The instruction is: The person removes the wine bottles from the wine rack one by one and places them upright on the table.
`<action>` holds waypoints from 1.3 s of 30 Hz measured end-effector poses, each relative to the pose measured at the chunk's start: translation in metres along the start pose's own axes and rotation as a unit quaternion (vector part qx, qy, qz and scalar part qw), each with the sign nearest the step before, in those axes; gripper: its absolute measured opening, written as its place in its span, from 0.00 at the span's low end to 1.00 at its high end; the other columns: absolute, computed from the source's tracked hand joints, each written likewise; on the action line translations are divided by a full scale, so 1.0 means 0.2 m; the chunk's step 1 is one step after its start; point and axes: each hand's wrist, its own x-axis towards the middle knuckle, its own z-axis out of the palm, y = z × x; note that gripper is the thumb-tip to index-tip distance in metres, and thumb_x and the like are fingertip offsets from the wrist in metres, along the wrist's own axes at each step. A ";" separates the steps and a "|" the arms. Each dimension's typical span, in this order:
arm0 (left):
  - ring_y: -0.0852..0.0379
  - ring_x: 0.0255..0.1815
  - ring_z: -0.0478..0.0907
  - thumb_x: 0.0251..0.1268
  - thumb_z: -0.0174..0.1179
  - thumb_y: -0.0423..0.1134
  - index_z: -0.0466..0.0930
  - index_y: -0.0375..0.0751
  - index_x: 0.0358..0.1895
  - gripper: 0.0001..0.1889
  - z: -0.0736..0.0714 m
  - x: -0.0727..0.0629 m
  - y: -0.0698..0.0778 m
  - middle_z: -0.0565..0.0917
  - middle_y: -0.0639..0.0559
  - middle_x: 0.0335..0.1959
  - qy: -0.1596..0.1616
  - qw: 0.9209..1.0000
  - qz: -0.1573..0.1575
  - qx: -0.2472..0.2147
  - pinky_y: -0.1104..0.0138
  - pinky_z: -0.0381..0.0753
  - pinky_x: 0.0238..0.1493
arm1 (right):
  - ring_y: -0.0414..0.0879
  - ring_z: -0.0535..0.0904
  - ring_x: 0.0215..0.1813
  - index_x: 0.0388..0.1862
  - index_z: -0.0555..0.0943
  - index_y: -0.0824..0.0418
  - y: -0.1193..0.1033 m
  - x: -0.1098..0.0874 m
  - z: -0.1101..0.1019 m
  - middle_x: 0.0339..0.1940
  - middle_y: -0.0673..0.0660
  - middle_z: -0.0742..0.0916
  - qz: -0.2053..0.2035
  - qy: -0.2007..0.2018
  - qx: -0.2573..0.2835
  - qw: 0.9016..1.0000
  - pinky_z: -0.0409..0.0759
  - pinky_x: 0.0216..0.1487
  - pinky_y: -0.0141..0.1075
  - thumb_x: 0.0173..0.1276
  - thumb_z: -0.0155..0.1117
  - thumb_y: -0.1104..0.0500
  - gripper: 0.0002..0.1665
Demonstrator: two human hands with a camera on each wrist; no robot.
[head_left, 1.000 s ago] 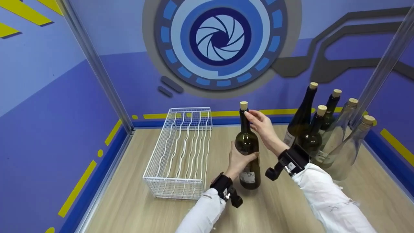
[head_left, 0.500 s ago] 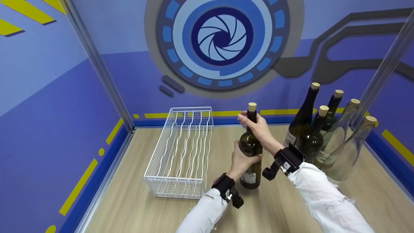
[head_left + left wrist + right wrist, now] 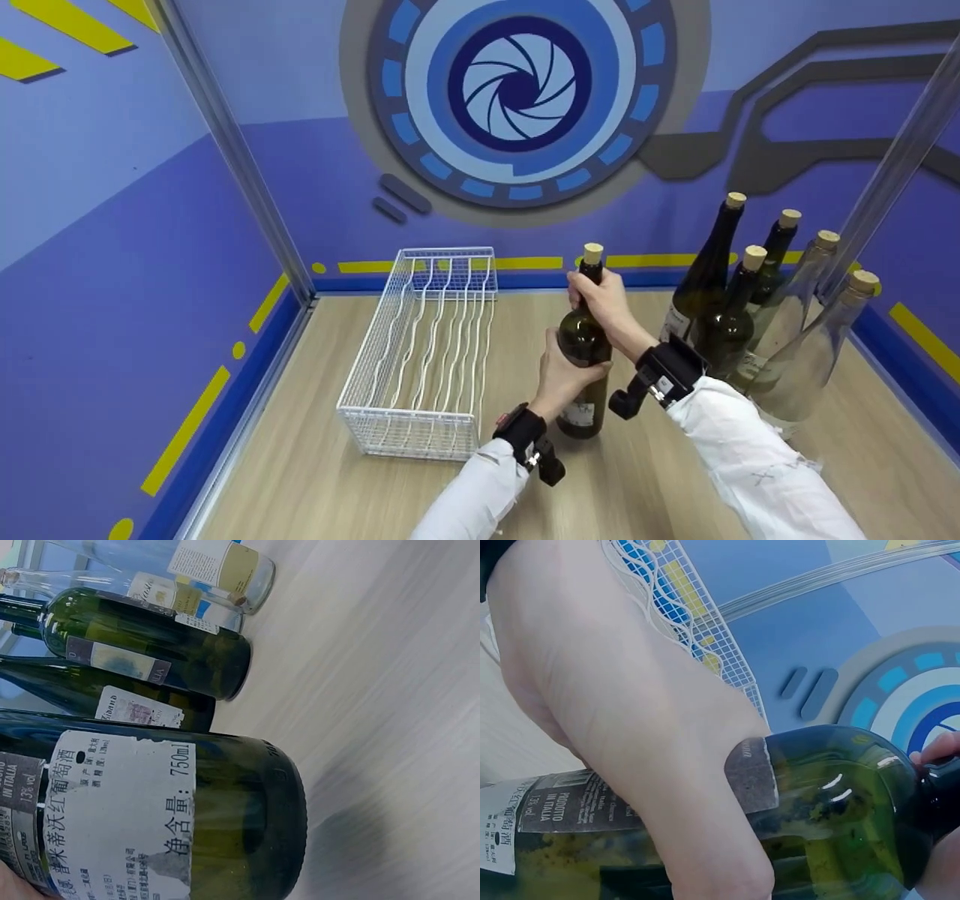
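A dark green wine bottle (image 3: 583, 337), corked and nearly upright, stands between both hands right of a white wire rack (image 3: 405, 435). My left hand (image 3: 562, 379) grips its body, thumb across the front. Higher up, my right hand (image 3: 609, 300) wraps its fingers round the neck, just below the cork (image 3: 592, 253). In the left wrist view, the bottle's lower label (image 3: 124, 814) faces the camera and a shadow lies on the table beyond the base. The right wrist view has the left hand (image 3: 645, 720) lying across the bottle's dark label.
Several corked bottles stand at the right: a tall dark one (image 3: 709, 262), another dark one (image 3: 724, 326) in front, and clear glass ones (image 3: 814, 360). Wavy wires line the rack's inside. A blue printed wall (image 3: 300, 187) closes off the back.
My right hand has gone from touching the neck with its fingertips to curling round it. The bottle's top has shifted to the right, while the left hand keeps its hold.
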 end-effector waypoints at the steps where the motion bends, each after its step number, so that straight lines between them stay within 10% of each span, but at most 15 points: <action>1: 0.60 0.43 0.72 0.37 0.71 0.50 0.60 0.46 0.54 0.39 0.00 0.00 0.00 0.73 0.56 0.46 0.000 1.000 -0.001 0.003 0.64 0.72 0.41 | 0.45 0.69 0.16 0.17 0.70 0.69 0.01 0.00 0.00 0.12 0.57 0.73 0.001 0.002 -0.002 1.000 0.69 0.21 0.33 0.62 0.58 0.62 0.17; 18: 0.62 0.49 0.69 0.40 0.71 0.50 0.56 0.45 0.59 0.43 -0.02 0.02 0.02 0.70 0.55 0.51 -0.055 0.998 -0.029 -0.006 0.63 0.68 0.47 | 0.46 0.69 0.15 0.14 0.70 0.71 0.00 0.01 -0.03 0.10 0.57 0.73 -0.029 0.024 -0.021 0.999 0.67 0.19 0.32 0.58 0.56 0.66 0.15; 23: 0.60 0.53 0.66 0.47 0.67 0.51 0.56 0.46 0.61 0.39 -0.05 0.02 0.02 0.68 0.54 0.55 -0.086 0.993 -0.044 -0.074 0.62 0.65 0.52 | 0.45 0.69 0.15 0.14 0.70 0.69 -0.01 0.00 -0.04 0.10 0.57 0.73 -0.031 0.030 -0.016 0.999 0.67 0.19 0.33 0.58 0.55 0.67 0.14; 27: 0.52 0.55 0.65 0.58 0.58 0.48 0.58 0.36 0.60 0.31 -0.07 0.05 0.02 0.69 0.46 0.55 -0.071 0.989 -0.019 -0.131 0.61 0.64 0.53 | 0.45 0.68 0.15 0.16 0.70 0.69 -0.01 0.00 -0.07 0.11 0.57 0.73 -0.032 0.030 -0.019 0.999 0.66 0.19 0.32 0.59 0.55 0.68 0.12; 39: 0.46 0.49 0.68 0.62 0.50 0.36 0.63 0.27 0.49 0.17 -0.15 0.00 0.17 0.72 0.36 0.46 -0.009 0.994 0.018 -0.110 0.61 0.67 0.48 | 0.47 0.70 0.19 0.21 0.69 0.72 -0.03 -0.11 -0.26 0.14 0.60 0.74 -0.049 0.039 -0.056 0.996 0.68 0.24 0.35 0.64 0.55 0.65 0.14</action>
